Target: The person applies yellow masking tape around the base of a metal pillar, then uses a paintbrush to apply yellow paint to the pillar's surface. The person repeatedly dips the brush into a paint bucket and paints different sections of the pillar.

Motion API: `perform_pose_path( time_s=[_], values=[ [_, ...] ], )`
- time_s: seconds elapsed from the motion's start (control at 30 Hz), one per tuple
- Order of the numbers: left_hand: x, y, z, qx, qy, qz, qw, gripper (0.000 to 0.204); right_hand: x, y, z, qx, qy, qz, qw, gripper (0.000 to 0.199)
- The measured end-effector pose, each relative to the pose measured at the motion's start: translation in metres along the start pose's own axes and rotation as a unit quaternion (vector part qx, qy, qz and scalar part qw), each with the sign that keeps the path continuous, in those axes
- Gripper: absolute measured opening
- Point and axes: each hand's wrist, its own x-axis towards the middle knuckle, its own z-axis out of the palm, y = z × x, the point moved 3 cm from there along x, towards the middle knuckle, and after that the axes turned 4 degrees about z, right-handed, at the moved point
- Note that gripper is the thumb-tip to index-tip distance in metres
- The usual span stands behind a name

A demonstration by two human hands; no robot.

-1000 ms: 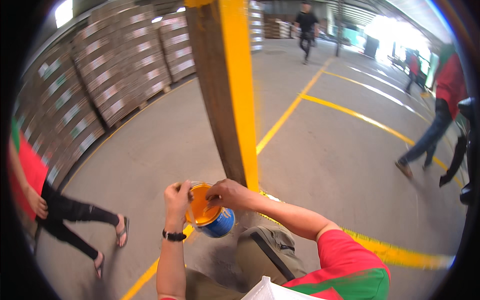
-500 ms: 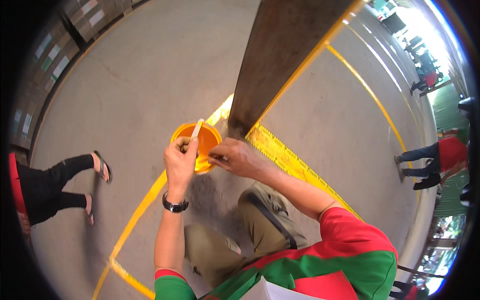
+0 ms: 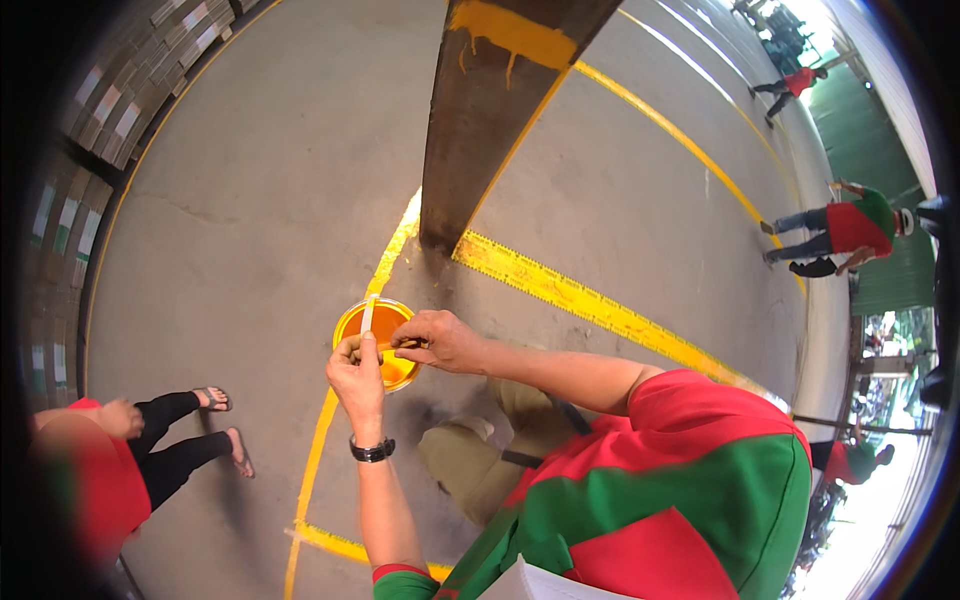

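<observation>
Below me is a round pail (image 3: 340,322) with a yellow rim and orange-yellow paint inside. My left hand (image 3: 355,375), a black watch on its wrist, is closed around a narrow white stick (image 3: 367,318) that stands out above the thumb across the pail. The stick's kind does not show. On the pail's right side my right hand (image 3: 440,342) is closed in a pinch over the opening, its fingertips close to my left fingers. Whatever it pinches, if anything, is too small to make out.
A dark metal column (image 3: 480,130) with an orange-yellow painted band rises beyond the pail. Yellow lines (image 3: 590,308) run along the grey floor. One person (image 3: 110,470) in sandals stands at left; another (image 3: 855,228) is at right. Stacked boxes (image 3: 125,90) line the far left.
My view has shifted, so the column and pail sit differently in it. Both hands remain over the pail, the left still holding the white stick. The person at left shows more fully.
</observation>
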Motion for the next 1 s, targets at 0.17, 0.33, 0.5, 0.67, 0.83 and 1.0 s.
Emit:
perform_pose_path(
  time_s=[0.17,0.33,0.5,0.67,0.83,1.0],
  values=[
    [-0.018,0.068,-0.019,0.014,-0.018,-0.008,1.000,0.025,-0.015,-0.070,-0.008,-0.018,-0.015,0.037,0.999,0.018],
    [-0.052,0.097,-0.041,0.017,-0.030,0.035,0.999,0.025,-0.040,-0.113,0.006,-0.059,0.018,0.003,0.998,0.014],
    [-0.052,0.106,-0.051,0.018,-0.047,0.041,0.998,0.024,-0.051,-0.129,0.008,-0.089,0.022,-0.043,0.995,0.019],
    [-0.039,0.124,-0.066,0.047,-0.044,0.026,0.998,0.024,-0.035,-0.145,0.009,-0.138,-0.003,-0.043,0.990,0.020],
    [-0.009,0.151,-0.069,0.070,-0.065,0.003,0.995,0.025,-0.001,-0.159,0.004,-0.130,0.005,-0.024,0.991,0.022],
    [0.059,0.180,-0.050,0.105,-0.077,0.056,0.990,0.031,0.058,-0.162,-0.029,-0.113,0.073,-0.073,0.988,0.024]
  ],
)
